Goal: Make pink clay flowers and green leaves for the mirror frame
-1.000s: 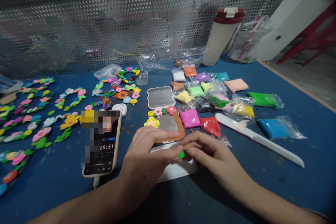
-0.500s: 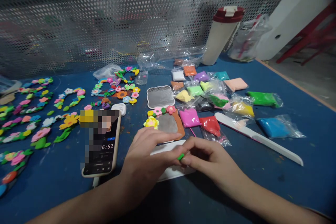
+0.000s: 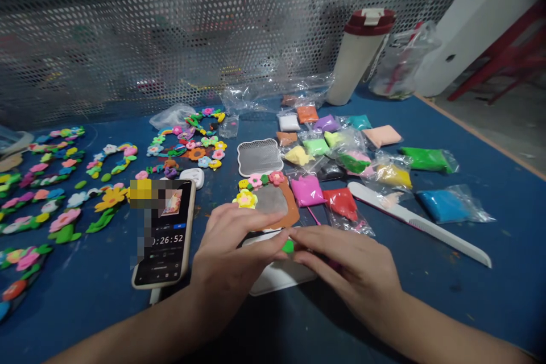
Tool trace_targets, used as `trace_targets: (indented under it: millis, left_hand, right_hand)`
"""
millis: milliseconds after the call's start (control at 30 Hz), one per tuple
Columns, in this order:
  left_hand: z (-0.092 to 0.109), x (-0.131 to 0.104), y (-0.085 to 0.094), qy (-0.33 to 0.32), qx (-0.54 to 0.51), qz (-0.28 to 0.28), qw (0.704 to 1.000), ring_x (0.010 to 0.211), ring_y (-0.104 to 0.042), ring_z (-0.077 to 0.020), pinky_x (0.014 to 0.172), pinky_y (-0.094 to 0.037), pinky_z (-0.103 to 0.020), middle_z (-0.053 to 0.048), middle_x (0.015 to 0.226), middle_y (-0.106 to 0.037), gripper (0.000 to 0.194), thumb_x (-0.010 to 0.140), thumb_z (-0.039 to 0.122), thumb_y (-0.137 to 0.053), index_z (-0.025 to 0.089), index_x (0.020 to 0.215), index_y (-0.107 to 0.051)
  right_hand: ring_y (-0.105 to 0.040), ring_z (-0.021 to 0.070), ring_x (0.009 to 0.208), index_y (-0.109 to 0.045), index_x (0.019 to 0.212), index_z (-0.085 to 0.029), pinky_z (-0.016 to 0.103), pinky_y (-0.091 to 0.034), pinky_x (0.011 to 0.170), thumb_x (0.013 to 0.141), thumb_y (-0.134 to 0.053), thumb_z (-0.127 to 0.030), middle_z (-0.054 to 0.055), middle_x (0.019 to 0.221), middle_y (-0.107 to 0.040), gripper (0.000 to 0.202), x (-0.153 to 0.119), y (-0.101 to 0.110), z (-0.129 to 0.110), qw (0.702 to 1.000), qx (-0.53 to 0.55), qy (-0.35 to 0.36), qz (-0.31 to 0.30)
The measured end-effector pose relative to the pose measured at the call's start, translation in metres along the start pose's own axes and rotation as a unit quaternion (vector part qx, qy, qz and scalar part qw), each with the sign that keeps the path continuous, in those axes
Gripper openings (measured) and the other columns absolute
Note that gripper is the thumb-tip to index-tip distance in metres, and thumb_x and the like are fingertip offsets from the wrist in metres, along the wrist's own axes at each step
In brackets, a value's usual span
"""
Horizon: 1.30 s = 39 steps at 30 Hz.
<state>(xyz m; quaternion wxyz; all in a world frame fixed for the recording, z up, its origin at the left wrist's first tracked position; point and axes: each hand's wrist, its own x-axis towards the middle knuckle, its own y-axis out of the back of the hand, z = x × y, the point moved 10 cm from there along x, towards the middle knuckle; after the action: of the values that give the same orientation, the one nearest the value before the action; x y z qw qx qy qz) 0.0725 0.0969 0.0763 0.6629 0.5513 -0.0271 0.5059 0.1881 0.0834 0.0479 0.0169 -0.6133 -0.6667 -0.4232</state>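
A small piece of bright green modelling clay sits between the fingertips of both hands. My left hand pinches it from the left, thumb against its side. On the other side, the fingertips of my right hand close against its edge. Below the hands lies a white board, partly covered by them. Just beyond is a mirror edged with brown clay, decorated with pink, red and yellow clay flowers along its top and left.
Bagged clay packs, among them a magenta pack and a blue pack, spread across the right. A white comb lies there too. A phone rests left, beside several clay-decorated frames. A tumbler stands behind.
The green clay shows a wider, flatter face than before. My right hand has flattened, its fingers straighter and lying lower over the board. My left hand has barely moved.
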Motion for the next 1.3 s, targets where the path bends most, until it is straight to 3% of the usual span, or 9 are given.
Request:
trace_targets:
  millis: [433,967,1033,1133,1233,1300]
  left_hand:
    - [0.000,0.000,-0.008,0.017,0.016,-0.028,0.999,0.084,-0.064,-0.0155,0.086,-0.038,-0.036,0.002,0.098,-0.071,0.017,0.083,0.020,-0.058,0.031,0.084,-0.071]
    - [-0.001,-0.001,-0.009,0.013,0.032,-0.026,0.999,0.082,-0.064,-0.0165,0.085,-0.039,-0.038,0.003,0.095,-0.072,0.015,0.081,0.019,-0.061,0.030,0.083,-0.070]
    - [-0.002,-0.001,-0.009,0.014,0.030,-0.025,0.999,0.083,-0.064,-0.0177,0.084,-0.039,-0.039,0.001,0.095,-0.072,0.015,0.081,0.017,-0.060,0.029,0.083,-0.070]
    - [-0.004,0.000,-0.006,0.019,0.022,-0.015,0.999,0.085,-0.063,-0.0194,0.083,-0.042,-0.039,-0.001,0.096,-0.071,0.014,0.080,0.018,-0.062,0.027,0.086,-0.069]
    - [-0.004,-0.001,-0.006,0.019,0.032,-0.021,0.999,0.085,-0.064,-0.0186,0.083,-0.042,-0.039,0.001,0.096,-0.071,0.013,0.080,0.020,-0.062,0.029,0.086,-0.068]
    - [-0.002,-0.002,-0.009,0.011,0.042,-0.034,0.998,0.084,-0.064,-0.0174,0.086,-0.039,-0.039,0.002,0.097,-0.071,0.015,0.081,0.019,-0.060,0.031,0.087,-0.067]
  right_hand:
    - [-0.068,0.0098,0.079,-0.066,0.093,-0.013,0.016,-0.053,0.075,0.080,-0.061,-0.012,0.004,0.088,-0.073,0.014,-0.003,0.007,-0.016,0.993,-0.071,0.085,0.039]
    - [-0.068,0.0118,0.077,-0.066,0.094,-0.015,0.019,-0.055,0.071,0.082,-0.057,-0.010,0.005,0.090,-0.073,0.016,-0.001,0.006,-0.015,0.995,-0.066,0.078,0.014]
    - [-0.069,0.0123,0.077,-0.066,0.093,-0.017,0.020,-0.055,0.070,0.082,-0.058,-0.011,0.004,0.089,-0.073,0.016,0.002,0.006,-0.010,0.998,-0.035,0.043,0.000]
    - [-0.069,0.0132,0.071,-0.068,0.091,-0.021,0.020,-0.055,0.063,0.080,-0.061,-0.017,0.000,0.084,-0.073,0.014,0.006,-0.001,0.015,0.993,0.059,-0.097,-0.034]
    - [-0.068,0.0141,0.068,-0.069,0.091,-0.022,0.020,-0.054,0.055,0.078,-0.063,-0.021,0.000,0.080,-0.073,0.014,-0.001,-0.021,0.036,0.948,0.189,-0.239,-0.089]
    - [-0.067,0.0140,0.069,-0.069,0.087,-0.021,0.021,-0.053,0.059,0.078,-0.062,-0.021,0.000,0.078,-0.072,0.011,-0.006,-0.034,0.039,0.915,0.264,-0.282,-0.120]
